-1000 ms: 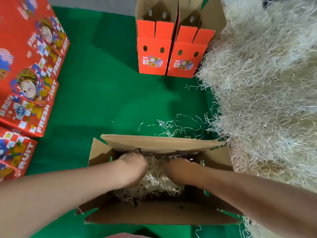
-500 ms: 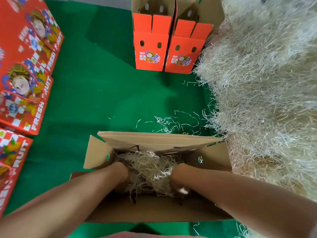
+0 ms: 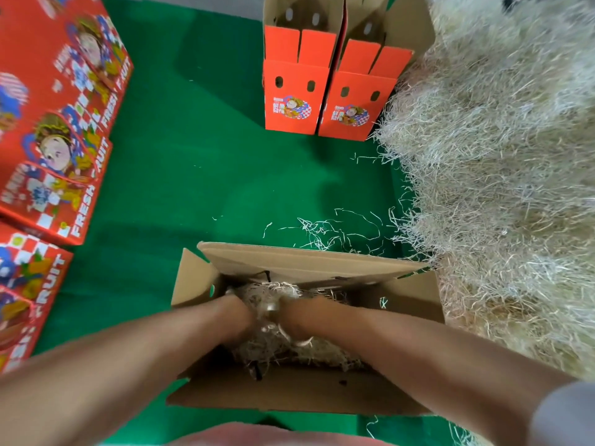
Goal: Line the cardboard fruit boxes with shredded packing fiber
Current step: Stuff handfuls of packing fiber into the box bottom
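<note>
Noting stock first: the fiber pile (image 3: 502, 188) fills the right side of the green worktop (image 3: 209, 172), and its near edge touches the right flap of the open box. Closed printed boxes (image 3: 54, 156) lie stacked at far left, well apart from the work.

The open box (image 3: 306, 394) sits at the near edge with its mouth up and flaps spread. Its long axis runs left to right across the view, one short end toward the printed stack and the other toward the pile. Two red boxes (image 3: 325, 101) stand upright side by side at the far end, just beside the pile, tops open. I cannot tell whether they are lined.

A wad of fiber (image 3: 273, 292) lies inside the open box, bunched left of centre. The right end is largely hidden by the forearm.

The left hand (image 3: 240, 313) and right hand (image 3: 296, 317) are down in the wad, close together. Blur and strands hide the fingers, so I cannot tell whether either grip is clenched on fiber or pressing flat.

Judgement: the step in hand is bedding the lining into this box, and it is only partly done. The next move calls for working fiber outward along the long axis into both ends and the corners, probably with another handful from the pile.

Stray strands (image 3: 328, 233) lie on the worktop beyond the far flap.
</note>
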`<state>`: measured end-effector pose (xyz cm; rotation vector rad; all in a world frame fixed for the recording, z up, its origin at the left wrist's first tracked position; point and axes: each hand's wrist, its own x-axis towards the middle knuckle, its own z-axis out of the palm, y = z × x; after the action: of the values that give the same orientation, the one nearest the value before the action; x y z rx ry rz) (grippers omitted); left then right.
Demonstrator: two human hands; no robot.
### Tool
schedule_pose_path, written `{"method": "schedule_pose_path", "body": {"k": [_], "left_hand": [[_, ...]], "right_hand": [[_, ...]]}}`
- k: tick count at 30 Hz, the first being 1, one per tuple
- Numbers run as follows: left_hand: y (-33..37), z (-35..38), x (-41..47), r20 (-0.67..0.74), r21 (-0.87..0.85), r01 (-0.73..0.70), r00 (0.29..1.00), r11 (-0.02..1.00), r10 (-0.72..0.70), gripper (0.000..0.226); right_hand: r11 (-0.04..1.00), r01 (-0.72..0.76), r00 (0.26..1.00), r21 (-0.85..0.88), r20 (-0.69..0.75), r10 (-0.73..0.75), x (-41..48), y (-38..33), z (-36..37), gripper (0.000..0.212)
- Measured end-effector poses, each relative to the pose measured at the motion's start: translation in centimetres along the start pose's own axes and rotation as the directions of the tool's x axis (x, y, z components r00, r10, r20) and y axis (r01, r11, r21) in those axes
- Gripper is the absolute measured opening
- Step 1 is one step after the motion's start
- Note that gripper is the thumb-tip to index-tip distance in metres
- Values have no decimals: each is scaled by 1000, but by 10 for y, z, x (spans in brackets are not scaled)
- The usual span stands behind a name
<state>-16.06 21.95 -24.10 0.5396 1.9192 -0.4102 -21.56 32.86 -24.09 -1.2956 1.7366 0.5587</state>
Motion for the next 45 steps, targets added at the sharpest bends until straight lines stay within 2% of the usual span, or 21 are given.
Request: {"method": "schedule_pose_path", "body": {"k": [2, 4, 7, 11, 13, 15, 17, 19, 20, 22, 24, 26, 28, 30, 32, 34, 36, 38, 41, 43, 45], "left_hand": [[3, 16, 7, -4, 22, 54, 999, 998, -54, 60], [4, 24, 11, -20, 25, 94, 995, 995, -94, 67], [-1, 22, 13, 26, 48, 143, 989, 989, -144, 61], [-5, 16, 12, 63, 87, 167, 983, 982, -173, 52], [-4, 11, 4, 38, 80, 156, 986, 985, -159, 46], [-1, 3, -2, -37, 125, 107, 994, 986, -103, 35], [3, -9, -11, -163, 164, 69, 986, 984, -42, 24], [7, -15, -12, -292, 114, 34, 956, 993, 0, 20], [9, -17, -11, -343, 72, -2, 939, 997, 27, 19], [14, -19, -7, -366, -19, -90, 927, 996, 77, 29], [18, -15, 1, -241, -93, -104, 967, 990, 79, 54], [15, -11, 4, -95, -111, -26, 995, 994, 16, 61], [8, -6, 5, -15, -93, -7, 1000, 996, 6, 60], [1, -2, 2, -30, -115, -37, 999, 993, 33, 64], [1, -2, -2, -147, -122, -65, 988, 990, 46, 69], [5, -8, -6, -300, -185, -81, 954, 979, 23, 62], [8, -12, -8, -376, -239, -106, 927, 965, 9, 51], [8, -13, -11, -349, -308, -92, 937, 947, -23, 46], [1, -12, -22, -209, -505, -17, 972, 863, -104, 34], [-3, -12, -30, -159, -548, -41, 986, 835, -56, 26], [-3, -13, -38, -82, -604, -78, 996, 793, 35, 41]], "right_hand": [[999, -32, 990, 19, 141, 29, 3, -2, 7, 54], [998, -42, 972, -49, 231, 52, 3, -2, 17, 43], [985, 8, 952, -171, 304, 45, 8, -6, 27, 33], [973, 81, 932, -217, 362, 3, 8, -4, 33, 46], [977, 93, 958, -191, 285, -35, 1, -1, 36, 52], [995, 88, 989, -42, 121, -82, -10, -1, 35, 59], [986, 25, 997, 164, -79, -12, -23, -2, 33, 61], [952, -25, 953, 305, -279, 114, -30, 2, 31, 57], [939, -69, 930, 337, -320, 183, -31, 8, 30, 54], [953, -155, 939, 260, -262, 224, -34, 23, 30, 41], [983, -171, 984, 70, -41, 174, -33, 37, 40, 32], [980, -174, 975, -95, 121, 185, -30, 47, 55, 45], [955, -274, 949, -115, 126, 288, -28, 52, 66, 54], [945, -302, 946, -127, 80, 314, -25, 50, 68, 47], [937, -307, 951, -167, -31, 306, -25, 41, 63, 41], [949, -256, 961, -184, -151, 230, -25, 32, 58, 44], [980, -126, 989, -152, -102, 112, -25, 25, 59, 51], [965, 22, 997, -262, 76, -2, -26, 23, 67, 42], [960, 51, 974, -276, 225, 12, -28, 23, 76, 35], [968, 57, 986, -244, 166, -16, -34, 19, 67, 30], [973, 58, 998, -225, 42, -49, -41, 14, 56, 27]]}}
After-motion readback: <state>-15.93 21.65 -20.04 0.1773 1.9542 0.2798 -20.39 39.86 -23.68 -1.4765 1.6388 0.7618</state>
